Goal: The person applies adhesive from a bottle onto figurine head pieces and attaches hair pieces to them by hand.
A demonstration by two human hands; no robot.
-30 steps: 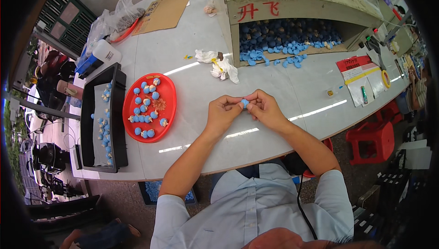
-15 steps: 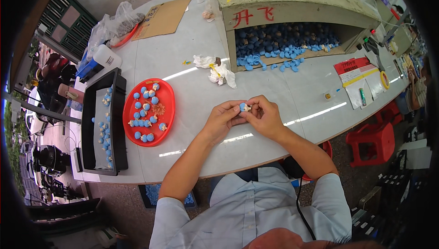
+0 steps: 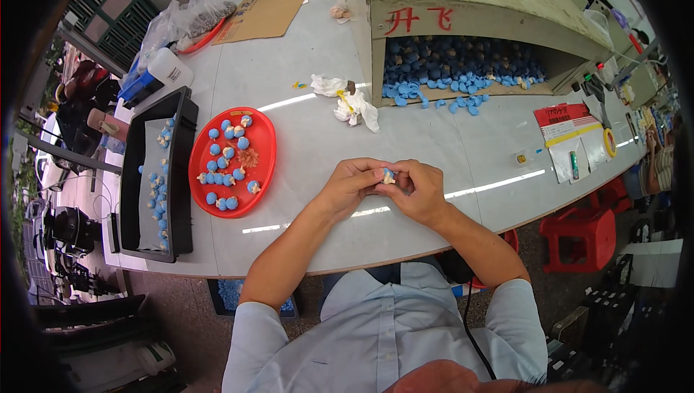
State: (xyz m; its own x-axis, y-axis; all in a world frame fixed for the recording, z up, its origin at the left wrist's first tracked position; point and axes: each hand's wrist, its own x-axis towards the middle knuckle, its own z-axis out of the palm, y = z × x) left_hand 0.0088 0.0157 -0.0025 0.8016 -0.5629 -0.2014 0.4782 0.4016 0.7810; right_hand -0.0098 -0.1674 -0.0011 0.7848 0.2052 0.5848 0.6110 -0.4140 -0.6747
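Over the table's near edge, my left hand and my right hand meet, both closed with fingertips on one small blue-and-cream figure. Its cream side shows between the fingers; the rest is covered by them. To the left, a round red tray holds several similar round blue-and-cream pieces and a brownish tuft. Beyond it stands a black bin, lined with pale sheet, with more of these pieces inside.
A greenish box with an open front holds a heap of blue shell-like pieces. Crumpled tissue, cardboard and a white-and-blue bottle lie about. At right are a red-and-white packet, yellow tape and a red stool.
The figure has been turned between my fingers, so its cream side shows more and its blue side less. My view has shifted slightly; both hands stay together.
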